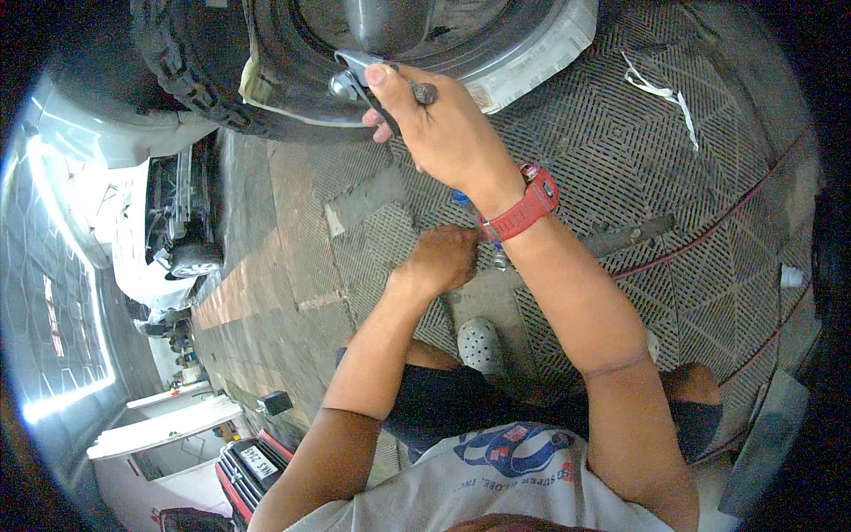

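My right hand (456, 124), with a red watch on its wrist, is closed around a dark metal bracket-like part (377, 93) with a rounded silver end. A dark round stub sticks out by the thumb. The hand is raised in front of a dark wheel (519, 44), whose edge is lined with printed paper (541, 66). Lower and to the left, my left hand (443, 257) is curled into a fist beside the right wrist. Something blue and a silver fitting (502, 258) show next to it, partly behind the right forearm; what the left fingers hold is hidden.
A knobbly tyre (191, 75) stands at the upper left. On the patterned mat floor lie a dark bar (629, 235), a red hose (687, 248) and a white strip (660, 93). My grey clog (480, 344) is below my hands. Vehicles, including a red one (253, 470), stand to the left.
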A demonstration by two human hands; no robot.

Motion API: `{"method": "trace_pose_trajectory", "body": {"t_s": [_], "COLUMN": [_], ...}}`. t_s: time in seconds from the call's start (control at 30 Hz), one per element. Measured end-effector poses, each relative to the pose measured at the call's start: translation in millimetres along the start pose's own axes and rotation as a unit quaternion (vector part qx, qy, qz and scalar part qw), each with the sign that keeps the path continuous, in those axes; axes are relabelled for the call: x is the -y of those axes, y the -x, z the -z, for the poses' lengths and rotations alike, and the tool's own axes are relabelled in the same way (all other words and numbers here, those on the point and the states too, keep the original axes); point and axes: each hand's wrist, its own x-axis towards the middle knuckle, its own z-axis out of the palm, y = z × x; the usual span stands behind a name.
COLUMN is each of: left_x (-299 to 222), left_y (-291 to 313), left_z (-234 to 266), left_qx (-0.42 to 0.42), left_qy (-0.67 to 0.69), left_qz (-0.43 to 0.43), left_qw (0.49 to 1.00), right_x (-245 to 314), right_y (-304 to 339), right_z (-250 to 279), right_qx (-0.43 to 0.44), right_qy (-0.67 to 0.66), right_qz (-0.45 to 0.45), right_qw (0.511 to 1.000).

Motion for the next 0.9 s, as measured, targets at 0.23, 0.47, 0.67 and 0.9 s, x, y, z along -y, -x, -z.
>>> {"method": "trace_pose_trajectory", "body": {"t_s": [0.23, 0.47, 0.67, 0.9], "left_x": [-3.3, 2.0, -2.8, -2.9], "left_y": [11.0, 11.9, 12.1, 13.9], "left_z": [3.0, -10.3, -5.7, -6.5], "left_qx": [-0.028, -0.064, -0.069, -0.065], "left_qy": [0.039, 0.023, -0.012, 0.019], "left_qz": [0.01, -0.032, -0.019, -0.009], "left_qw": [0.999, 0.997, 0.997, 0.998], "right_x": [17.2, 46.3, -19.9, -75.6], "right_y": [-10.3, -8.4, 5.0, 20.8], "right_z": [-5.2, -6.0, -7.9, 22.8], "right_qx": [-0.006, -0.016, -0.025, -0.086], "right_qy": [-0.034, -0.102, -0.037, 0.032], "right_qz": [0.066, -0.007, -0.097, -0.201], "right_qw": [0.997, 0.995, 0.994, 0.975]}}
